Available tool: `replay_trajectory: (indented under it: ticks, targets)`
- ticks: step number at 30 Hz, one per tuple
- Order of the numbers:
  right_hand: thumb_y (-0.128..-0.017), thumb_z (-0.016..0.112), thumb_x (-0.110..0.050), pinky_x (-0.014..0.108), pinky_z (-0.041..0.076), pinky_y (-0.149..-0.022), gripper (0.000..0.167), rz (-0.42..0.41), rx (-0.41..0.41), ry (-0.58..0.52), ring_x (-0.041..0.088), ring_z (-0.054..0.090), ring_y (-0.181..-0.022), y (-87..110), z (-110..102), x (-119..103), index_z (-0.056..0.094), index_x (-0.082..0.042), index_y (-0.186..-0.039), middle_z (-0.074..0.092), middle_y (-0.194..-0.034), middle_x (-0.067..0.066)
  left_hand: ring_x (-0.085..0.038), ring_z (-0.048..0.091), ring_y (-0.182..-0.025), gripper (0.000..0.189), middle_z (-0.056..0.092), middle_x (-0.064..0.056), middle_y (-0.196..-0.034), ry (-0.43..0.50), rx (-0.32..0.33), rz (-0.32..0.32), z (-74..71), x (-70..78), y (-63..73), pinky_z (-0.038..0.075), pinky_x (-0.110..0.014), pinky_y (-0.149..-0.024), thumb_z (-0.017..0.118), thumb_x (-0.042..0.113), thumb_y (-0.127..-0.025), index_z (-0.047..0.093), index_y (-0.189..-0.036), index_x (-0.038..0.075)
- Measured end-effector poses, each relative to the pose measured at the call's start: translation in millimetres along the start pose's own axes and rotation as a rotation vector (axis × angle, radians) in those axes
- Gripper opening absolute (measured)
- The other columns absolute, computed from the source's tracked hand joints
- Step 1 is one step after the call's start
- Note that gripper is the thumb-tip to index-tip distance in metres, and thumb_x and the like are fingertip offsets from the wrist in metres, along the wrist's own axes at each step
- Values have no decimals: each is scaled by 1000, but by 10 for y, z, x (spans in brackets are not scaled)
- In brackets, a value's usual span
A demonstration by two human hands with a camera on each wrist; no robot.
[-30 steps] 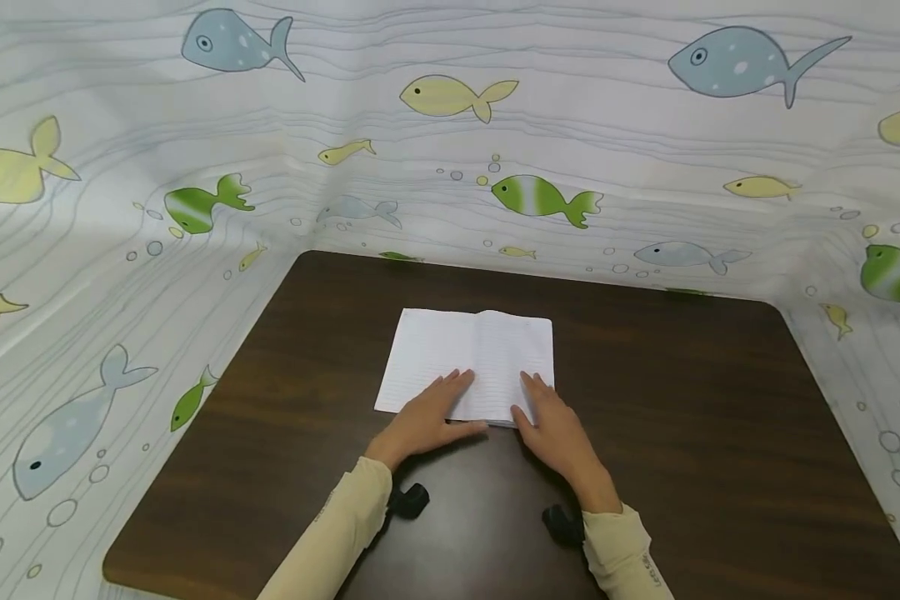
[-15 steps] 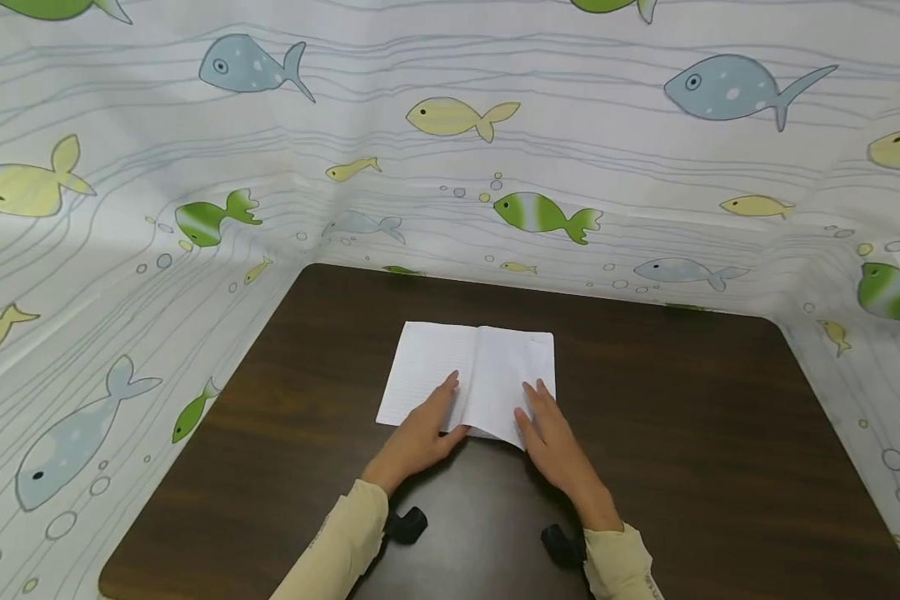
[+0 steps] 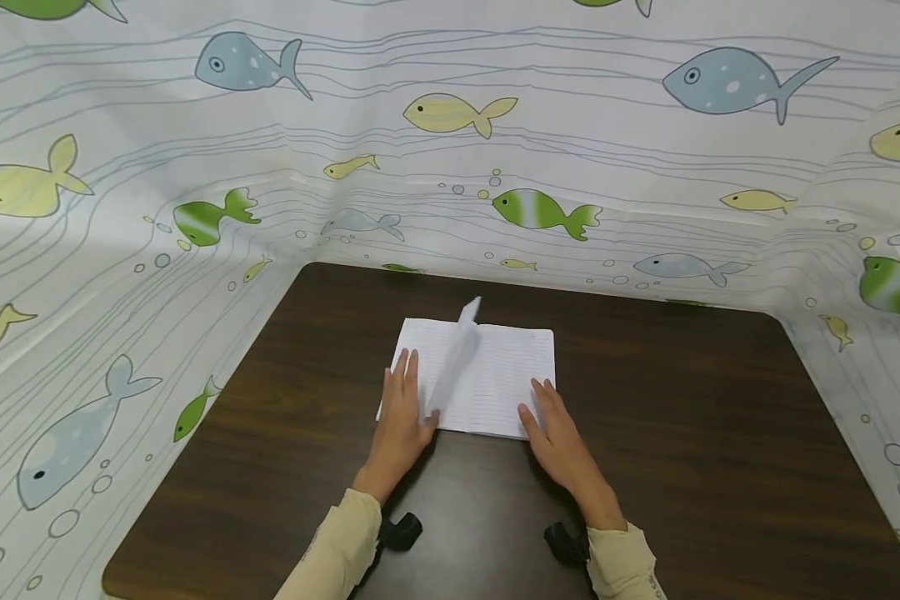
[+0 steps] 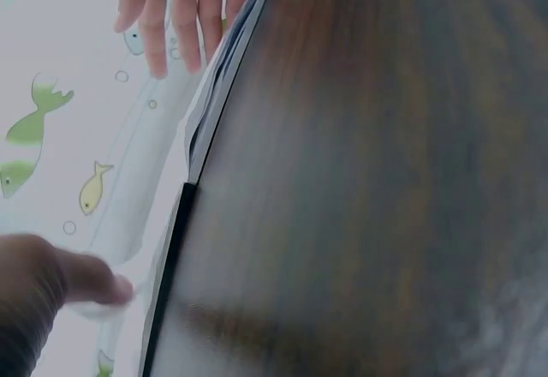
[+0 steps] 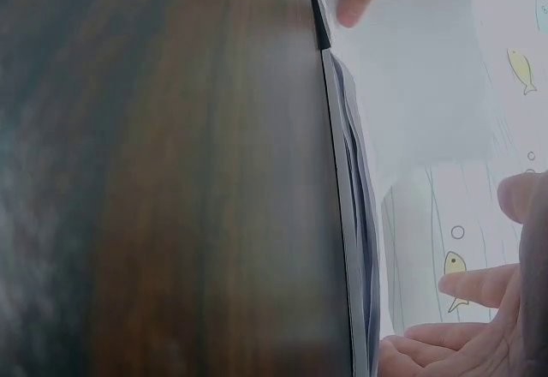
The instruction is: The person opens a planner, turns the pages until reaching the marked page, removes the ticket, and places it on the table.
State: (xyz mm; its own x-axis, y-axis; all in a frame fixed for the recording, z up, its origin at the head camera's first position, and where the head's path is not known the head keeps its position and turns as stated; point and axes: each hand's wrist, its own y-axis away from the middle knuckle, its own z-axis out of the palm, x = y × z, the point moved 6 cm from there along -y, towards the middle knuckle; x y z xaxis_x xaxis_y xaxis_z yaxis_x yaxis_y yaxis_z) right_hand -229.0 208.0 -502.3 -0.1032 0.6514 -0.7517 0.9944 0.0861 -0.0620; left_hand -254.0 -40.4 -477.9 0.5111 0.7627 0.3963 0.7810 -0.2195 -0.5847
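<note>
While a single white leaf [image 3: 456, 358] stands up at a slant from the fold, the rest of the notebook [image 3: 506, 375] lies spread flat on the dark wood-grained desk [image 3: 682, 417], nearer the desk's far left corner than its far right one. Both facing pages are white with fine ruled lines, and the raised leaf looks thin, slightly curved and blurred. Seen from the near side, the right half shows wavy, loosely separated sheets [image 5: 364, 214], while the left half is thinner, with a black lower edge [image 4: 169, 266].

The left hand [image 3: 397, 421] rests over the left page with its fingers straight, its thumb at the foot of the raised leaf; whether the thumb presses it, I cannot tell. At the near right corner of the notebook, the right hand [image 3: 562, 442] has its fingers loosely extended over the page margin. Cream sleeves [image 3: 337, 542] cover both forearms. Fish-printed cloth [image 3: 607, 150] rises behind the desk's far edge.
</note>
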Motion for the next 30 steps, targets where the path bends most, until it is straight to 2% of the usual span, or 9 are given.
replay_trajectory:
  ticks: [6, 8, 10, 12, 15, 17, 19, 25, 30]
  targets:
    - [-108, 48, -49, 65, 23, -120, 73, 16, -3, 14, 42, 22, -155, -12, 7, 11, 30, -4, -162, 20, -169, 23, -47, 17, -154, 116, 16, -33, -165, -107, 3, -119, -4, -19, -21, 13, -63, -124, 94, -2, -68, 24, -160, -5]
    - [-107, 51, -48, 64, 23, -121, 74, 15, -11, 24, 42, 22, -155, -13, 16, 5, 31, -2, -162, 21, -168, 24, -47, 15, -154, 111, 13, -33, -166, -131, -9, -118, 12, 5, -38, 14, -62, -124, 93, -3, -68, 29, -159, -4]
    - [-106, 55, -46, 64, 24, -120, 74, 2, -10, 39, 43, 24, -154, -7, 20, -14, 33, 1, -160, 24, -167, 26, -46, 19, -154, 101, 16, -31, -167, -102, -49, -85, 57, 53, -54, 21, -60, -123, 92, -2, -72, 37, -156, -4]
    - [-105, 58, -43, 63, 26, -120, 73, -13, -7, 67, 43, 26, -153, 0, 31, -32, 36, 4, -158, 27, -165, 28, -42, 26, -154, 85, 23, -27, -167, -26, -133, -32, 144, 114, -54, 28, -56, -121, 88, 4, -81, 44, -153, -2]
    - [-105, 60, -36, 64, 30, -117, 67, -55, 11, 120, 46, 30, -151, 21, 54, -61, 43, 8, -153, 34, -160, 32, -34, 28, -154, 67, 28, -18, -168, 108, -329, 25, 319, 206, -5, 31, -50, -121, 77, 25, -96, 49, -153, 2]
    - [-105, 61, -32, 64, 31, -117, 62, -78, 16, 154, 47, 32, -149, 43, 76, -74, 47, 8, -150, 39, -157, 32, -31, 25, -156, 67, 26, -13, -169, 158, -452, 45, 422, 253, 51, 27, -49, -123, 70, 40, -100, 49, -154, 6]
    - [-104, 63, -29, 67, 27, -118, 57, -103, 31, 178, 46, 37, -147, 73, 87, -87, 51, 7, -147, 44, -154, 31, -29, 23, -157, 70, 25, -10, -170, 174, -532, 67, 493, 285, 98, 24, -48, -125, 67, 48, -100, 49, -155, 9]
    - [-101, 67, -22, 69, 23, -118, 47, -155, 60, 219, 45, 44, -143, 114, 83, -127, 61, 6, -139, 51, -149, 30, -32, 25, -156, 69, 31, -15, -167, 160, -563, 111, 529, 296, 125, 29, -50, -122, 68, 47, -99, 48, -156, 12]
    - [-101, 68, -17, 68, 28, -117, 43, -165, 36, 217, 48, 42, -143, 129, 96, -165, 64, 7, -135, 49, -149, 34, -31, 25, -156, 69, 32, -15, -166, 164, -589, 85, 510, 275, 110, 29, -50, -122, 69, 44, -99, 47, -157, 12]
